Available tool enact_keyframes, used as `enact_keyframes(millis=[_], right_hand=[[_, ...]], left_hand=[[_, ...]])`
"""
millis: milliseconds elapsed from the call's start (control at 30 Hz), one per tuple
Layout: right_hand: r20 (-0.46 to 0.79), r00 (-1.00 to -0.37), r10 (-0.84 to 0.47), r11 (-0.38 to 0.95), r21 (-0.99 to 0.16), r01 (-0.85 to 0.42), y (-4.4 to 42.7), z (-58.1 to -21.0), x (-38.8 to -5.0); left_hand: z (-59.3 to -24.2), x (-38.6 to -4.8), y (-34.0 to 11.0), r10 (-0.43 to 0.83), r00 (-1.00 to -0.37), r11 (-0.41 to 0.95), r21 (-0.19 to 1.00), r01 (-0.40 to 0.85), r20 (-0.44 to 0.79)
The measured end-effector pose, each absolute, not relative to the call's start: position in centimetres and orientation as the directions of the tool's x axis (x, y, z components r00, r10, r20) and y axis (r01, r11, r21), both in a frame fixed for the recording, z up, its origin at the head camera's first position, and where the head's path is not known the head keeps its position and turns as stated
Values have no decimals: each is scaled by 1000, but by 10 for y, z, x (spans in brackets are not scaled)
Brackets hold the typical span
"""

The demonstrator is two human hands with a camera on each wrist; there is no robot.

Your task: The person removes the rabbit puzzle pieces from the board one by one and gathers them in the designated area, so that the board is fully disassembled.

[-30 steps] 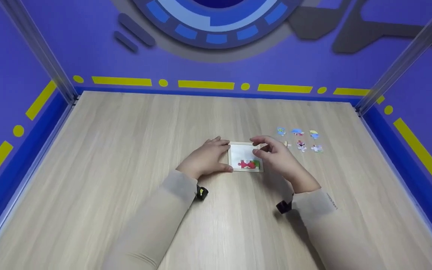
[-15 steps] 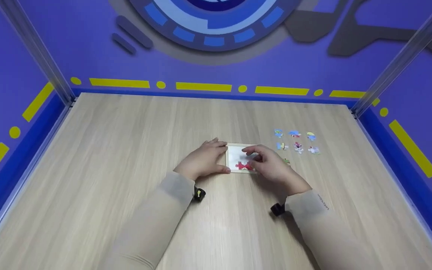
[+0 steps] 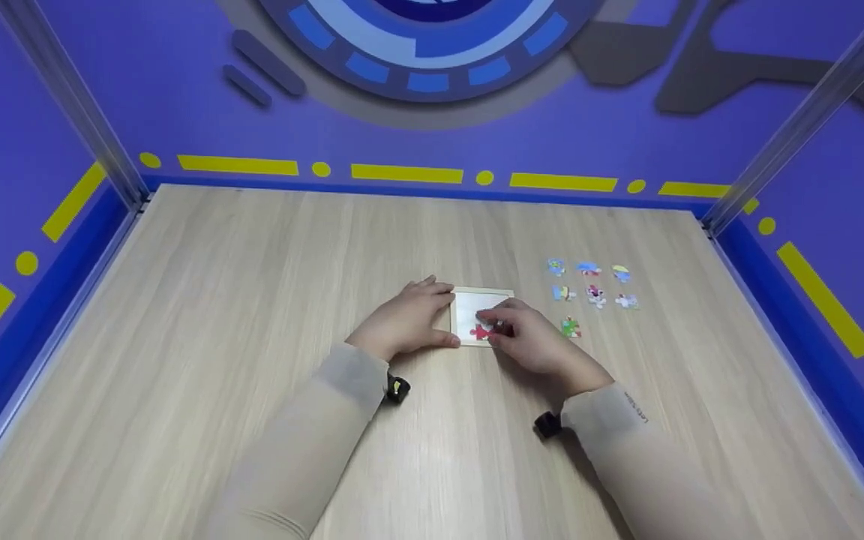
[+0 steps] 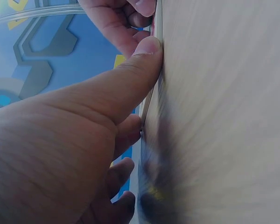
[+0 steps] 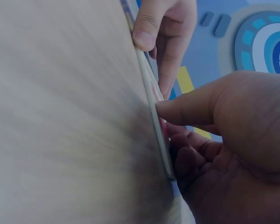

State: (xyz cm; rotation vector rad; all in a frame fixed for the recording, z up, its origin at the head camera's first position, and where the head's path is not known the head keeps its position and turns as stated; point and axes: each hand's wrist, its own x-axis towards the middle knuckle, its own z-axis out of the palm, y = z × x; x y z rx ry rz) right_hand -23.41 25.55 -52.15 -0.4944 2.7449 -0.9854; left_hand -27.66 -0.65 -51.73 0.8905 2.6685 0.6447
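Observation:
A small square puzzle tray [image 3: 468,307] with a white base lies flat on the table. My left hand [image 3: 409,319] holds its left side, thumb at the near corner and index finger at the far corner. My right hand [image 3: 541,337] is over the tray's right part. Thumb and curled fingers close about a red puzzle piece [image 3: 479,332] in the near row; the hand hides the pieces beside it. In the right wrist view the right thumb touches the tray's near edge [image 5: 159,133], with the fingers curled behind.
Several loose jigsaw pieces lie right of the tray: a blue one [image 3: 556,267], a red-and-white one [image 3: 595,295] and a green one [image 3: 569,327] among them. Printed blue-purple panels [image 3: 402,142] border the wooden table [image 3: 274,277] at the back and sides.
My right hand has moved left and down over the tray, its thumb and fingers coming down on the red piece. This uncovers the loose green piece. The left hand keeps its hold.

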Motion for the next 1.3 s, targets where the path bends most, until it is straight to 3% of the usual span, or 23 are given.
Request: enact_keyframes(millis=[1300], right_hand=[[-96, -903, -419, 691, -679, -249, 258, -522, -231]], left_hand=[[-517, -274, -8, 613, -783, 713, 501, 490, -107]])
